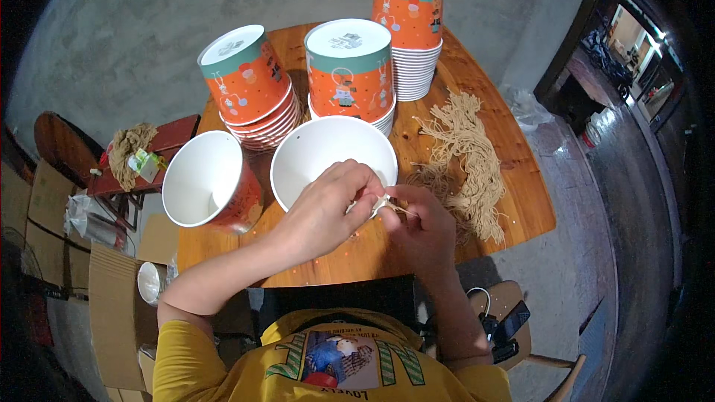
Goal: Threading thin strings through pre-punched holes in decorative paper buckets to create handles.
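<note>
My left hand and my right hand meet at the near right rim of an upright paper bucket with a white inside. Between their fingertips runs a thin beige cord, and both hands are closed in a pinch on it. A small white piece shows by the left fingertips; I cannot make out what it is. Right of the bucket lies a loose heap of beige cords. To the left a second paper bucket, orange outside, leans with its mouth toward me.
Behind, upside-down orange buckets stand in a left stack, a middle stack and a right stack on the wooden table. A stool with a phone is at lower right. Cardboard stands at left.
</note>
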`<state>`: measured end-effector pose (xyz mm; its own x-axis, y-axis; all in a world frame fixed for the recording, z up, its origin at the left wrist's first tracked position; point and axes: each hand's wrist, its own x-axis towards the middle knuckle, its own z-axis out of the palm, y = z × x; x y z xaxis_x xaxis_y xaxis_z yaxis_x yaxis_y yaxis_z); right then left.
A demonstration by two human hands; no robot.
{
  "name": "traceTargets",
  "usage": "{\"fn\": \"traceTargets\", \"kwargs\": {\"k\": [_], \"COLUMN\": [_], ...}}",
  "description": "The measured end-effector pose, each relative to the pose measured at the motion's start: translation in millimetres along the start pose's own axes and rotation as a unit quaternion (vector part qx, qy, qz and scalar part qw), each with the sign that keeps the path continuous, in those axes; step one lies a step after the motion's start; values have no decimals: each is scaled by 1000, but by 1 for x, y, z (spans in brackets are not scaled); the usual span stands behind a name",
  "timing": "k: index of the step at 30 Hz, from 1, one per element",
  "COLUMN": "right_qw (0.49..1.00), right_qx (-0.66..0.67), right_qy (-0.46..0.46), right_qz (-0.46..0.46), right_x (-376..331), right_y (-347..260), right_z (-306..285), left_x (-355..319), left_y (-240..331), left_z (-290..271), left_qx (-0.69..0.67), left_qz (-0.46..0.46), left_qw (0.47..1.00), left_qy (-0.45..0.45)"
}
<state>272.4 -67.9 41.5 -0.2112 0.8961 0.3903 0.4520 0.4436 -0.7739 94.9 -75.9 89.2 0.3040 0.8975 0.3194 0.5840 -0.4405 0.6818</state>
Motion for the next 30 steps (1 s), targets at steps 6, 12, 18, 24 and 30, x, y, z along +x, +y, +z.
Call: {"fn": "traceTargets", "kwargs": {"k": [6,12,18,24,30], "right_qw": [999,995,996,996,985], "right_qx": [-6,-41,-49,-8,-27], "right_qy": [18,21,-20,-86,-155], "right_qz": [-43,-90,-76,-4,-76], "right_x": [2,-2,-7,-3,19], "right_y": [2,5,2,-5,-20], "right_z": [2,-6,-6,-25,-61], "left_x": [0,0,-3,-21,-47], "left_y": [2,6,-5,0,-8], "left_z": [2,0,2,5,-3], "left_qx": [16,115,122,165,244], "left_qz": [46,110,114,125,127], "left_qw": [999,987,986,978,961], "left_qy": [14,32,16,35,24]}}
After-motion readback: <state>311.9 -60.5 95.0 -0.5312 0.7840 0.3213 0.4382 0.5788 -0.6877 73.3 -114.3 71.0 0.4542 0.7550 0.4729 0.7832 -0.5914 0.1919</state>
